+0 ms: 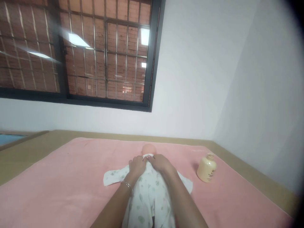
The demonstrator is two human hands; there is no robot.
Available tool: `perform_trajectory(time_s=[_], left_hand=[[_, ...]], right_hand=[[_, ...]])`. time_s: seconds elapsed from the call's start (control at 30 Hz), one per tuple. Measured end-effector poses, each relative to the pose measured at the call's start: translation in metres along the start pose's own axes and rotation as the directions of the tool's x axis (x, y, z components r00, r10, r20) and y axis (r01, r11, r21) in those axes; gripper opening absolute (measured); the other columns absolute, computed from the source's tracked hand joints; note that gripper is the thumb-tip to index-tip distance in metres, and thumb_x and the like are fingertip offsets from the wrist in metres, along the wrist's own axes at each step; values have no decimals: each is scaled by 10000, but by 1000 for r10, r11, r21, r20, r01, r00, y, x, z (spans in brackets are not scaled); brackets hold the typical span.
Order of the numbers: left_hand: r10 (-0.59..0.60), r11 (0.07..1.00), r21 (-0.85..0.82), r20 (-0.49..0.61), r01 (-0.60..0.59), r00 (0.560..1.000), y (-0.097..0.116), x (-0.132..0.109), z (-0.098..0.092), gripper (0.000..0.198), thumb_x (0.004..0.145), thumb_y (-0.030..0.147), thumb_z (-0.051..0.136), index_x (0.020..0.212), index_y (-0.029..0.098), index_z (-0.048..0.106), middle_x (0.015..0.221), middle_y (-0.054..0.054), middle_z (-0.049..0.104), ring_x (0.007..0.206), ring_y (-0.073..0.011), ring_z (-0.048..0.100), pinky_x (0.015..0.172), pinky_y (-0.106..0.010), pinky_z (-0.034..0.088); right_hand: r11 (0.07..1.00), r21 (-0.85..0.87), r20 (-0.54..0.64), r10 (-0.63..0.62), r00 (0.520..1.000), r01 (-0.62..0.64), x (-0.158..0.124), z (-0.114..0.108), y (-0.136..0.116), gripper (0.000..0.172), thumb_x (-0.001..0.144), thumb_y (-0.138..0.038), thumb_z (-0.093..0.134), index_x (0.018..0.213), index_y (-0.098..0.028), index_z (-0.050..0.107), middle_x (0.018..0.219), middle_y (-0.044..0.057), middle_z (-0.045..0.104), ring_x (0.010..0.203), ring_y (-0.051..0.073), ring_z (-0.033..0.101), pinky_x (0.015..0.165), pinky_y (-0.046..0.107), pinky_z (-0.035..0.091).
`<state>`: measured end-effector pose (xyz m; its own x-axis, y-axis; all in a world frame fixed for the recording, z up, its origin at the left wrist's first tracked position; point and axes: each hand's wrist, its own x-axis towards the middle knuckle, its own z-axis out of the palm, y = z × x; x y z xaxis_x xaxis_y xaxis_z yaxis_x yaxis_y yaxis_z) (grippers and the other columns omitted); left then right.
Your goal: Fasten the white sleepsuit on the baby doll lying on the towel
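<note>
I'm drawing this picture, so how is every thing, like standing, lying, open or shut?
Doll: lying, mostly hidden
Patterned outfit: spread wide
Left grip: on the outfit's top
Right grip: there too
Pink blanket: laid out
Cream bottle: standing, cap unclear
Window: looks shut

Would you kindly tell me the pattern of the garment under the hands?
The garment is white with scattered grey-green motifs, seen best in the head view.

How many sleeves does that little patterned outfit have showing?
2. One sleeve lies spread beside the left hand; the other sleeve pokes out past the right forearm, which partly hides it.
</note>
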<state>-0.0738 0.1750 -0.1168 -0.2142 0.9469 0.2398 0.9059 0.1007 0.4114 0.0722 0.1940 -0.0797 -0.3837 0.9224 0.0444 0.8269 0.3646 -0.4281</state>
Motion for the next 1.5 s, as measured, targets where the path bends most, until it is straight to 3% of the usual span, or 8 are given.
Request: perform_trajectory(time_s=[0.1,0.27,0.5,0.7,0.93,1.2,1.37,1.5], left_hand=[[11,1000,-8,-8,-11,1000,-2,0,1,453,903,434,264,885,189,645,944,-94,662,929,-251,568,820,-385,344],[175,984,-9,-104,-177,979,5,-5,-2,358,913,335,301,919,211,636,999,-63,650,977,-201,556,840,-318,338],[-27,999,-22,49,28,998,-1,-3,-3,440,901,417,273,917,172,638,986,-104,655,928,-234,584,782,-328,378],[132,991,-21,-84,-134,988,5,-5,-4,352,899,334,312,889,197,636,984,-73,650,967,-203,560,823,-313,346],[-7,999,-35,40,8,999,-3,0,3,446,900,406,264,899,173,644,996,-108,655,974,-244,560,868,-377,335],[133,991,7,-73,-132,989,2,-2,0,384,905,333,282,940,201,641,1037,-82,628,1026,-218,520,884,-352,325],[35,999,37,-7,-35,999,-3,2,0,449,890,418,294,902,165,664,983,-119,635,981,-258,534,821,-350,360],[51,998,37,0,-51,999,-1,0,-2,451,897,407,286,891,172,672,965,-114,635,960,-250,540,812,-341,360]], right_hand=[[1000,3,-4,25,1000,-25,3,3,2,781,824,-697,131,1022,-148,650,1055,153,633,956,276,583,794,357,415],[988,24,66,151,986,-153,10,11,11,846,807,-725,108,1076,-117,630,1128,172,601,1017,285,564,842,361,403],[997,-29,-10,73,997,-74,-3,0,-12,785,815,-713,154,1019,-140,651,1035,168,640,957,286,582,808,374,403],[986,6,51,167,985,-168,5,6,1,819,822,-705,122,1058,-115,639,1123,178,602,1024,281,564,846,361,404],[992,-51,-1,111,994,-111,-6,4,-15,793,837,-685,105,1047,-142,644,1063,168,631,993,288,575,847,389,396],[983,-3,60,183,981,-184,11,15,8,858,818,-712,73,1108,-108,609,1172,181,577,1054,279,554,869,375,402],[983,-110,-7,150,989,-150,4,13,-4,784,832,-689,115,1050,-148,639,1068,156,629,1017,308,559,878,433,379],[981,-87,-15,174,985,-174,6,16,-1,771,839,-674,124,1071,-136,626,1098,163,615,1026,304,557,868,418,392]])
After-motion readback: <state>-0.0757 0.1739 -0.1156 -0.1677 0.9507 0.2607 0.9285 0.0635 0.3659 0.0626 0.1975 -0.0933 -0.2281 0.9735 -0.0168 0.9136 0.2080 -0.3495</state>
